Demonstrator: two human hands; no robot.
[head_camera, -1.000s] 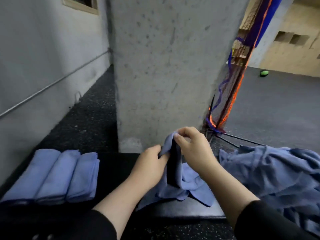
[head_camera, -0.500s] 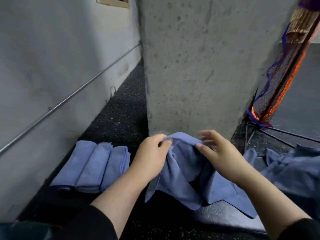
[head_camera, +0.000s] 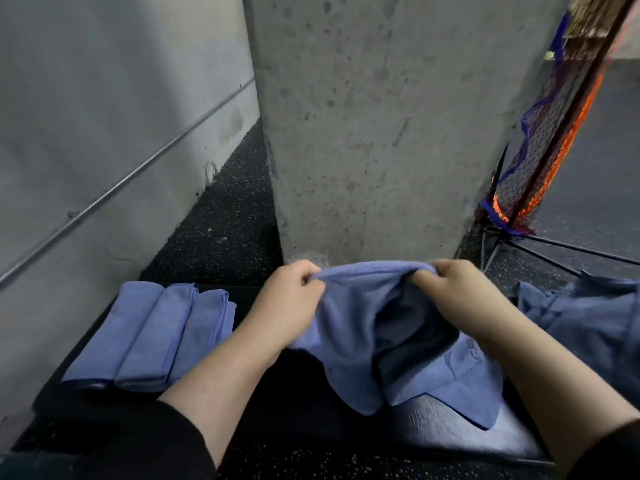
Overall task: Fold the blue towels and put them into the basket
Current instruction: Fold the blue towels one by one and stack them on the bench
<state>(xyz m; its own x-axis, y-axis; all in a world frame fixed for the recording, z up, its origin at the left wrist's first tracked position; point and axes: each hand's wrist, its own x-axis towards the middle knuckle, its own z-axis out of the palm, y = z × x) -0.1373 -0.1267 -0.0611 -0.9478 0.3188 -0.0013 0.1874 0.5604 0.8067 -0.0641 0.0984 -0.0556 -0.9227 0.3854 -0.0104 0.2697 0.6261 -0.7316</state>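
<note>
A blue towel [head_camera: 349,327] hangs between my two hands above a dark padded bench [head_camera: 446,427]. My left hand [head_camera: 291,299] pinches its top edge at the left, and my right hand [head_camera: 457,292] pinches the same edge at the right. The edge is stretched between them and the rest droops in folds, its lower corners resting on the bench. Three folded blue towels [head_camera: 152,337] lie side by side on the bench at the left. A heap of unfolded blue towels [head_camera: 585,323] lies at the right. No basket is in view.
A concrete pillar [head_camera: 381,126] rises right behind the bench. A grey wall [head_camera: 104,116] with a thin metal pipe runs along the left. A folded net with orange and blue edging [head_camera: 554,140] leans at the right on thin metal legs. The floor is dark speckled rubber.
My hands have moved apart along the towel's top edge, spreading it from a bunched clump into a stretched span. The view has shifted left and down.
</note>
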